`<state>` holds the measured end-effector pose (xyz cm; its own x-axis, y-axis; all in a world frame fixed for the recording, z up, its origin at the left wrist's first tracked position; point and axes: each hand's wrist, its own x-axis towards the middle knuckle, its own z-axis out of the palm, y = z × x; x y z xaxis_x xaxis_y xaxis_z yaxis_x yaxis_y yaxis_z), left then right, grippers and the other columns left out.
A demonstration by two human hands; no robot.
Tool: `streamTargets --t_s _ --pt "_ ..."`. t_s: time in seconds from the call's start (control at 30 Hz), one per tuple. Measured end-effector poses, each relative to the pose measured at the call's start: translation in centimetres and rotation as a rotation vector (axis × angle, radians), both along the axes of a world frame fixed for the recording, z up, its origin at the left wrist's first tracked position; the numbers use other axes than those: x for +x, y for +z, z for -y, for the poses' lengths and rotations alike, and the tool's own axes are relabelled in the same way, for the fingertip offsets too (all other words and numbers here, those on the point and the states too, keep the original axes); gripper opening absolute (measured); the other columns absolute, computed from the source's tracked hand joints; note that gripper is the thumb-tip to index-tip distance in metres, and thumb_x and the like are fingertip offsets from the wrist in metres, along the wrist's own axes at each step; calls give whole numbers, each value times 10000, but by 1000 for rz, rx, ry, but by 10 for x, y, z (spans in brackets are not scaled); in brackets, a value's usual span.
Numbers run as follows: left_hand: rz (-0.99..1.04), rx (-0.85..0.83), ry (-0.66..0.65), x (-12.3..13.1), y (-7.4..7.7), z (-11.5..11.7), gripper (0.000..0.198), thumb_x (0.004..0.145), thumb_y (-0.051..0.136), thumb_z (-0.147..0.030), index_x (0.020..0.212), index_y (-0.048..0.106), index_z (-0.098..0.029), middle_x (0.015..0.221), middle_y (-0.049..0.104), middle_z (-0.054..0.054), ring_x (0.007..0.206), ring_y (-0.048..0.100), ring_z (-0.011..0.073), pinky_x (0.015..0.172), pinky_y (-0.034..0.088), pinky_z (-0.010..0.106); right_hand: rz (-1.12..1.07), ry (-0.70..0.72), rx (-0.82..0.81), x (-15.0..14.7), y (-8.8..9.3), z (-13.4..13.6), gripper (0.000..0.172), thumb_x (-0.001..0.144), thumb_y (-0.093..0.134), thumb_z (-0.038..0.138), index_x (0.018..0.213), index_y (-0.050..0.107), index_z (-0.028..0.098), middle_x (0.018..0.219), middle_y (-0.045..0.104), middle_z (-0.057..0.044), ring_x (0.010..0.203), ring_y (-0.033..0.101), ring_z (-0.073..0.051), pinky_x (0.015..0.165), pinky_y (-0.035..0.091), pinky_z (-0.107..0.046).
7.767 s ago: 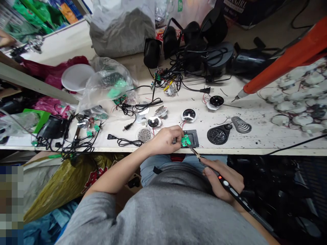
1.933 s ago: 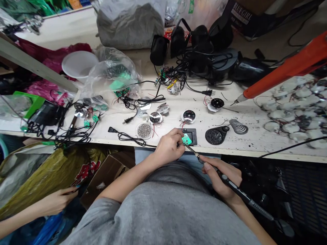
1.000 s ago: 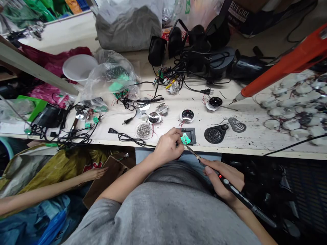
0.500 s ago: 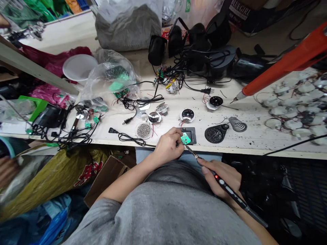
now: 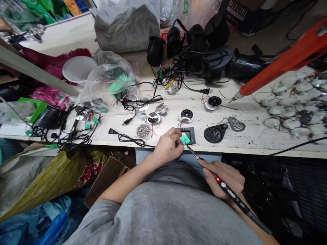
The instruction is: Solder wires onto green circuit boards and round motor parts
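Left hand (image 5: 168,144) pinches green board (image 5: 185,138) by its edge, partly over black tray (image 5: 193,136) on counter (image 5: 258,137). Right hand (image 5: 226,177) grips soldering iron (image 5: 231,194) like pen, tip (image 5: 189,148) near board. Best, I'd say: board still, touch light, tip away from skin.

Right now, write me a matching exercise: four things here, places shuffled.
1. Soldering iron
2. Green circuit board
3. Dish of small metal parts
4. Metal coil

A. At the fingers of the left hand
B. Beside the round black tray
C. In the right hand, red light lit
D. Beside a bundled black cord

Pairs: 1-C, 2-A, 3-D, 4-B
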<state>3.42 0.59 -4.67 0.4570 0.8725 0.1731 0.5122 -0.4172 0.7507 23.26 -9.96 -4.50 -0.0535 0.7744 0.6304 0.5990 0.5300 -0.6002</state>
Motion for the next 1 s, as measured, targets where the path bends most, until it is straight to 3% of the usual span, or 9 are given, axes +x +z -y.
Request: streamTargets --t_s 0.2,0.73,1.0 --pt "-36 -34 -2 0 3 0 176 715 602 -20 662 549 -179 981 671 49 684 614 101 656 548 222 -9 3 -17 2 0 2 311 929 616 97 1181 744 226 770 716 8 554 646 -123 516 541 -243" --pt "-48 -48 2 0 6 -1 174 715 620 -21 659 567 -177 998 687 55 671 608 102 662 547 230 -18 -58 -32 3 -2 7 358 952 611 140 1246 732 303 788 732 23 551 648 -141 503 550 -266" --pt "-72 -53 6 1 6 -1 172 716 618 -25 660 573 -181 999 684 51 693 619 111 676 553 235 -38 -55 -22 2 -3 7 343 934 621 122 1218 745 270 805 738 19 562 658 -130 516 556 -254"
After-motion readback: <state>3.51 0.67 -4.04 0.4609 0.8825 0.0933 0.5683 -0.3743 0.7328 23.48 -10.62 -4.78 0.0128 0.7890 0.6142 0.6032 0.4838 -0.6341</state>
